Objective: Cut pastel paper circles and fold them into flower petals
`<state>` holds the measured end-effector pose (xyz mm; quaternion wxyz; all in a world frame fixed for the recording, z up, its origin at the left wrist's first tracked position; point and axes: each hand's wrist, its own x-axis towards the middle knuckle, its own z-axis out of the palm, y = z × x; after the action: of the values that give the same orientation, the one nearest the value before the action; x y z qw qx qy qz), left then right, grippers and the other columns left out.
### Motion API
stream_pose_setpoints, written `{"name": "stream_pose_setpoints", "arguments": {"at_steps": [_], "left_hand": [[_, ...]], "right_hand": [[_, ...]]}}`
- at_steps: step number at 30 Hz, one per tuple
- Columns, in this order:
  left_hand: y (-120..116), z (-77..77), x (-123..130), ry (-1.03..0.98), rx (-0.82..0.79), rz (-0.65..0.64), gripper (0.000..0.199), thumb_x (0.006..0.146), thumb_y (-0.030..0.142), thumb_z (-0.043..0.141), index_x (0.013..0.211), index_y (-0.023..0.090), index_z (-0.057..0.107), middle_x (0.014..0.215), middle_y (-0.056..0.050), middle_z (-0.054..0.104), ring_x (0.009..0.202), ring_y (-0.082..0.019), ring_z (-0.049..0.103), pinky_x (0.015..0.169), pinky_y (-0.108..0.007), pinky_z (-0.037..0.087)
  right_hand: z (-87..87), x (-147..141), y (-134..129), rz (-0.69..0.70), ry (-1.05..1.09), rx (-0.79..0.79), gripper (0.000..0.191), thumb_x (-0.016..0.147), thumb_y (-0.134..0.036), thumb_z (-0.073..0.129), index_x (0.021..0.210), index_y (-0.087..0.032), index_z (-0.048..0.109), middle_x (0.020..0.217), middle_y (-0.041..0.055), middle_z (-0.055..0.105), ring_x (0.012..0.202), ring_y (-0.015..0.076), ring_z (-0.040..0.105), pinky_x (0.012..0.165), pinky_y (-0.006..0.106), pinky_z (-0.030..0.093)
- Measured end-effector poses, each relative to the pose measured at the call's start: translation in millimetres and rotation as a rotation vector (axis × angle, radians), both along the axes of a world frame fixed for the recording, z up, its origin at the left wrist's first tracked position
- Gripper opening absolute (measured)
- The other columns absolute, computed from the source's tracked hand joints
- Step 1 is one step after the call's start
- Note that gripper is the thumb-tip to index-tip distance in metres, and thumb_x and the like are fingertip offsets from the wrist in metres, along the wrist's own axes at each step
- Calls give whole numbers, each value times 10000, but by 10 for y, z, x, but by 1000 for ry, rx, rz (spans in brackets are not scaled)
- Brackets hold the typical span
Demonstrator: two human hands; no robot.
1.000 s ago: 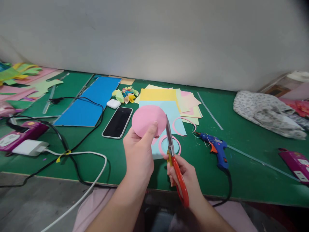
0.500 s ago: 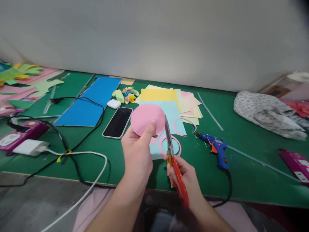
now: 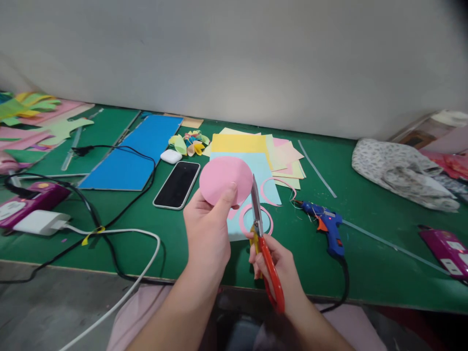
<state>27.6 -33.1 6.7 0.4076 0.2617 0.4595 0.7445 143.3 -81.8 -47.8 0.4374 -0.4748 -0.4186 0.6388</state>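
Between the thumb and fingers of my left hand [image 3: 209,226] is a round pink paper disc [image 3: 224,176], raised above the table. My right hand [image 3: 276,261] grips red-handled scissors [image 3: 269,273], their blades pointing up along the disc's right edge. Whether the blades touch the paper I cannot tell. Below the blades, a pink paper ring [image 3: 268,214] lies on a light blue sheet [image 3: 237,236]. A thinner pink ring [image 3: 280,180] rests farther right, partly on that sheet.
A blue glue gun [image 3: 327,224] with a clear stick lies right. Left are a phone [image 3: 177,185], a white earbud case [image 3: 170,156], a blue board [image 3: 133,156], cables and a purple power strip [image 3: 34,202]. Behind are stacked coloured papers [image 3: 237,143] and paper petals [image 3: 190,144]; a patterned cloth [image 3: 395,170] is far right.
The disc has shifted slightly right and tilted a little in my left hand. The scissors remain close to its right edge, and the surroundings have slid slightly left in view.
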Motion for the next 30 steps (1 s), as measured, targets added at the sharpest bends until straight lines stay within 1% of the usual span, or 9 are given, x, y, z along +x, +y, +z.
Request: {"name": "stream_pose_setpoints", "arguments": {"at_steps": [4, 6, 12, 18, 24, 30], "left_hand": [[-15, -14, 17, 11, 6, -25, 133, 685, 230, 768, 723, 157, 664, 664, 8, 623, 599, -93, 552, 534, -188, 467], [-18, -21, 18, 25, 6, -35, 128, 688, 227, 768, 719, 158, 665, 663, 8, 623, 602, -93, 550, 533, -189, 468], [-28, -24, 23, 90, -19, -48, 144, 694, 253, 765, 719, 151, 666, 633, 6, 619, 574, -101, 547, 527, -207, 462], [-34, -20, 23, 86, -36, -47, 159, 679, 267, 773, 721, 155, 669, 636, 7, 627, 574, -105, 550, 523, -214, 456], [-24, -2, 6, 85, -23, -52, 159, 686, 267, 770, 725, 151, 669, 652, 2, 615, 597, -101, 543, 526, -201, 453], [-18, 2, 0, 79, -7, -42, 144, 677, 245, 779, 746, 161, 684, 680, 0, 635, 622, -105, 556, 519, -191, 461]], "right_hand": [[-25, 13, 1, 3, -11, 20, 415, 699, -440, 713, 988, -151, 644, 554, -45, 510, 454, 82, 397, 441, 219, 317], [-21, 20, 7, 1, -19, 20, 416, 701, -426, 704, 1002, -146, 641, 550, -46, 511, 455, 83, 403, 445, 218, 323], [2, 29, 18, -24, 5, -4, 462, 666, -484, 736, 981, -158, 645, 546, -48, 512, 435, 78, 404, 428, 215, 323], [-20, 31, 13, -36, 7, 1, 491, 658, -532, 752, 961, -160, 649, 556, -45, 525, 427, 70, 408, 412, 205, 329], [-8, 29, 9, -25, -1, 1, 492, 664, -551, 745, 948, -163, 641, 545, -48, 506, 431, 71, 394, 410, 206, 312], [-27, 29, 3, -23, 3, -17, 481, 684, -543, 730, 948, -153, 635, 551, -47, 501, 451, 71, 387, 419, 201, 316]]}}
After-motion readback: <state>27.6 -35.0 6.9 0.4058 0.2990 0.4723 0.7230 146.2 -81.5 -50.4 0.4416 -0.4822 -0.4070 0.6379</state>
